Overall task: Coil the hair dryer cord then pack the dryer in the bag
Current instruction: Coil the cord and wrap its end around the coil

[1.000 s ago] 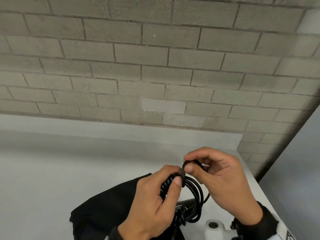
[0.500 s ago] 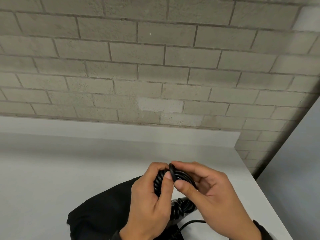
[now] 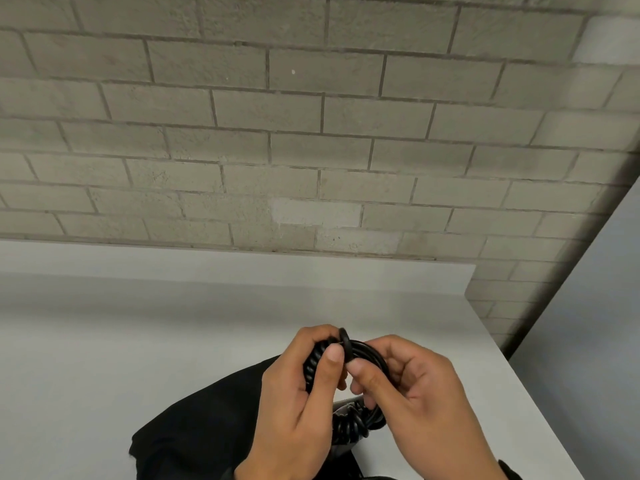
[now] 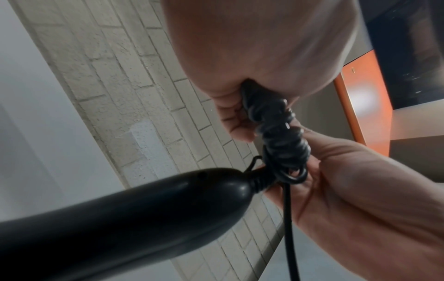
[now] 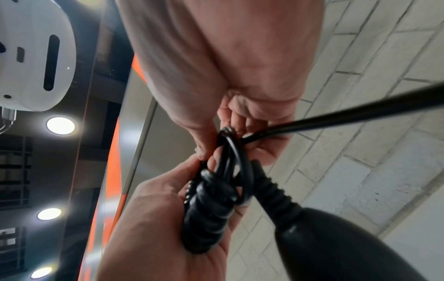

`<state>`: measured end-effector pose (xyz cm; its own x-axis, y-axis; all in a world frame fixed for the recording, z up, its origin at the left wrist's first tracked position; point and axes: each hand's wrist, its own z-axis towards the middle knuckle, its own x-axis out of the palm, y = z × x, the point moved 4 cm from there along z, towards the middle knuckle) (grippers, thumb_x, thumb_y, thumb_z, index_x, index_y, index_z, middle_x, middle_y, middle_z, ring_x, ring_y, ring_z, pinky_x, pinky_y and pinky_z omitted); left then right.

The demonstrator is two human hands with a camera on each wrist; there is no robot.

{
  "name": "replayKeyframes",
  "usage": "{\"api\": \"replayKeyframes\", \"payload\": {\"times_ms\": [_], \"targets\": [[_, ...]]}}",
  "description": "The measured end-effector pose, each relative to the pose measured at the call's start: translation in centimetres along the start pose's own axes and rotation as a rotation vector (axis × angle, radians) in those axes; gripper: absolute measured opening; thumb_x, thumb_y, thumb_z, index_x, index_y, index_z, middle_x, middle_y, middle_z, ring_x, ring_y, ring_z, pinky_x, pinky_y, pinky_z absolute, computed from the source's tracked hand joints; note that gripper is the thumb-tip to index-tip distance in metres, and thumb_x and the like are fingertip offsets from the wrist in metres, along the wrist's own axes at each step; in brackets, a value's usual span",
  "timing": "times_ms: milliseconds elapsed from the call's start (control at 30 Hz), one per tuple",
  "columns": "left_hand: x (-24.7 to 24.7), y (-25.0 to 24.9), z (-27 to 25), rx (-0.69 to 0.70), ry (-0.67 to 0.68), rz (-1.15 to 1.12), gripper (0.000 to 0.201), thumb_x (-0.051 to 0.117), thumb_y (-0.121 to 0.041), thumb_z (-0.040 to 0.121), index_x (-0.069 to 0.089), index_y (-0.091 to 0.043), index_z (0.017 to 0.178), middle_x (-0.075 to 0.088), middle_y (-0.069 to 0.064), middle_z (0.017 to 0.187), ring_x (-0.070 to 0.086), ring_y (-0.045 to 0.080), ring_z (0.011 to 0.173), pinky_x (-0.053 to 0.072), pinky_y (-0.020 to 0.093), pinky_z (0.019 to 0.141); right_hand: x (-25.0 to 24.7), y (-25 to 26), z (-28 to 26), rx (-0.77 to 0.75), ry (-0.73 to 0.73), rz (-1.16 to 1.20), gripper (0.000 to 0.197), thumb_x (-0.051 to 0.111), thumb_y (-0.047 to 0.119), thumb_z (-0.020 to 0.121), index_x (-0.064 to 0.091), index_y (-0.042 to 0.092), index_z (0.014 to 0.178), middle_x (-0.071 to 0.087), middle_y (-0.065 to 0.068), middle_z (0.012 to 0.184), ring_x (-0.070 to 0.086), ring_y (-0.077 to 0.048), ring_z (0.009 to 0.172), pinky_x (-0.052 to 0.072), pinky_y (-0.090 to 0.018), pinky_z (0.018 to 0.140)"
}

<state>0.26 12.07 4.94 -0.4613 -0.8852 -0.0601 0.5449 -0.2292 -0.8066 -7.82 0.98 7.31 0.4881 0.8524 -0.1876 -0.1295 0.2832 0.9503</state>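
In the head view my left hand (image 3: pixel 325 348) grips the wound bundle of the black hair dryer cord (image 3: pixel 363 353), thumb pressed on its coils. My right hand (image 3: pixel 372 362) pinches a loop of the same cord against the bundle. The hands almost touch, above the black bag (image 3: pixel 207 427) lying on the white table (image 3: pixel 138 341). The left wrist view shows the dryer's black handle (image 4: pixel 120 218) hanging below the cord bundle (image 4: pixel 281 136). In the right wrist view the bundle (image 5: pixel 211 209) lies in my left palm, and a loose strand (image 5: pixel 360 112) runs off to the right. The dryer's body is hidden.
A grey brick wall (image 3: pixel 311 133) stands behind the table. The table's right edge (image 3: pixel 519 375) runs close to my right hand, with grey floor beyond it. An orange panel (image 4: pixel 360 104) shows in the wrist views.
My right hand has brought the raised cord loop down onto the bundle beside my left thumb. Both hands sit closer together and lower than before.
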Motion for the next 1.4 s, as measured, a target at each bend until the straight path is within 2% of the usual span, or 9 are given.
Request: {"api": "replayKeyframes", "payload": {"times_ms": [267, 400, 500, 600, 733, 900, 1100, 1300, 1400], "targets": [[-0.2, -0.1, 0.1, 0.03, -0.082, 0.031, 0.026, 0.067, -0.047, 0.079, 0.067, -0.033, 0.101, 0.071, -0.009, 0.086, 0.071, 0.01, 0.077, 0.053, 0.013, 0.069, 0.3, 0.6, -0.1, -0.055, -0.059, -0.195, 0.021, 0.064, 0.049, 0.078, 0.069, 0.029, 0.075, 0.072, 0.008, 0.068, 0.068, -0.006, 0.064, 0.056, -0.03, 0.065], [0.0, -0.4, 0.1, -0.006, -0.095, 0.003, 0.025, 0.066, -0.042, 0.079, 0.07, -0.035, 0.103, 0.071, -0.008, 0.089, 0.07, 0.011, 0.082, 0.052, 0.012, 0.071, 0.1, 0.7, -0.1, -0.103, -0.006, -0.236, 0.016, 0.061, 0.046, 0.085, 0.068, 0.031, 0.083, 0.071, 0.01, 0.076, 0.068, -0.009, 0.076, 0.054, -0.027, 0.071], [-0.2, 0.0, 0.4, -0.066, -0.12, -0.023, 0.019, 0.071, -0.038, 0.08, 0.07, -0.034, 0.099, 0.072, -0.008, 0.088, 0.07, 0.011, 0.081, 0.052, 0.013, 0.071, 0.3, -0.6, -0.3, -0.117, -0.02, -0.285, 0.023, 0.07, 0.036, 0.084, 0.062, 0.046, 0.102, 0.071, 0.014, 0.088, 0.065, -0.007, 0.088, 0.048, -0.012, 0.072], [-0.2, 0.5, 0.7, -0.138, -0.138, -0.053, 0.012, 0.073, -0.033, 0.083, 0.07, -0.034, 0.095, 0.071, -0.005, 0.08, 0.07, 0.013, 0.075, 0.056, 0.023, 0.073, 0.7, -1.4, -1.2, -0.28, -0.302, -0.433, 0.04, 0.077, 0.03, 0.075, 0.057, 0.046, 0.106, 0.065, 0.018, 0.1, 0.06, -0.003, 0.093, 0.042, -0.004, 0.075], [0.0, 0.5, 0.6, -0.176, -0.154, -0.061, 0.013, 0.069, -0.034, 0.079, 0.07, -0.032, 0.092, 0.072, -0.003, 0.078, 0.07, 0.013, 0.075, 0.056, 0.023, 0.073, 1.8, -0.7, -2.1, -0.569, -0.539, -0.625, 0.014, 0.077, 0.01, 0.073, 0.072, 0.023, 0.072, 0.063, 0.002, 0.088, 0.056, -0.017, 0.069, 0.044, -0.027, 0.057], [-0.1, 0.4, 0.9, -0.182, -0.162, -0.077, 0.013, 0.068, -0.034, 0.078, 0.07, -0.029, 0.09, 0.073, -0.006, 0.082, 0.071, 0.009, 0.079, 0.053, 0.015, 0.071, 1.5, -1.0, -1.3, -0.557, -0.508, -0.622, 0.006, 0.079, 0.013, 0.073, 0.079, 0.016, 0.078, 0.064, 0.0, 0.08, 0.052, -0.021, 0.054, 0.044, -0.029, 0.047], [-0.2, 0.3, 1.1, -0.188, -0.179, -0.132, 0.012, 0.068, -0.026, 0.079, 0.07, -0.021, 0.09, 0.073, -0.003, 0.075, 0.07, 0.006, 0.068, 0.049, 0.009, 0.066, 1.4, -0.7, -0.9, -0.544, -0.507, -0.601, 0.011, 0.072, 0.032, 0.081, 0.08, 0.026, 0.087, 0.066, 0.007, 0.083, 0.047, -0.018, 0.052, 0.042, -0.03, 0.047], [-0.3, 0.2, 1.1, -0.151, -0.183, -0.092, 0.018, 0.069, -0.027, 0.076, 0.069, -0.035, 0.092, 0.073, -0.006, 0.081, 0.07, 0.008, 0.074, 0.05, 0.01, 0.067, 1.5, -0.5, -0.4, -0.321, -0.4, -0.705, 0.018, 0.056, 0.051, 0.08, 0.07, 0.039, 0.079, 0.06, 0.023, 0.094, 0.046, -0.007, 0.074, 0.041, -0.018, 0.044], [0.0, 0.2, 1.2, -0.115, -0.156, -0.035, 0.024, 0.069, -0.03, 0.077, 0.067, -0.04, 0.099, 0.071, -0.013, 0.086, 0.069, 0.007, 0.077, 0.048, 0.007, 0.065, 1.4, -1.2, -0.4, -0.135, -0.331, -0.534, 0.019, 0.054, 0.056, 0.077, 0.063, 0.04, 0.081, 0.053, 0.028, 0.102, 0.045, -0.002, 0.088, 0.043, -0.012, 0.057]]}}
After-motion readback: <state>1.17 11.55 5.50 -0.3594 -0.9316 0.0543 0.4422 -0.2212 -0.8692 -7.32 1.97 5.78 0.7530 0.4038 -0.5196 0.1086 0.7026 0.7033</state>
